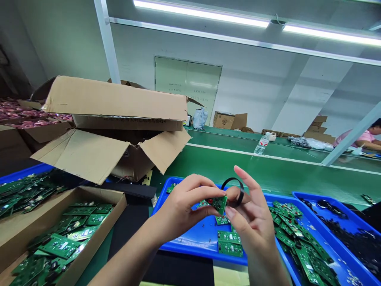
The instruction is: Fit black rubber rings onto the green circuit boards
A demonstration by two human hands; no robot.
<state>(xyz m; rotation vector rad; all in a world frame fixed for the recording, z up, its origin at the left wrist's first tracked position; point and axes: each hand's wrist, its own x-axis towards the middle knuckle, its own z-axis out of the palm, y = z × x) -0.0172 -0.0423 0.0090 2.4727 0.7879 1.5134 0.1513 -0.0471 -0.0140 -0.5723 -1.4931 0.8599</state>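
Positioning board [220, 205] over tray [193, 239], apparently: pinched it in left hand [181, 202], had right hand [256, 218] half-curled at its edge, couldn't tell hold on band [242, 193]. Likely needed steady grip next.

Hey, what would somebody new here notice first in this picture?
Probably the bulky cardboard pile with splayed flaps, left of centre. Then, near the centre, the left hand pinching a green circuit board, with a black loop at the right hand. Below them, a bright blue tray holds more boards.
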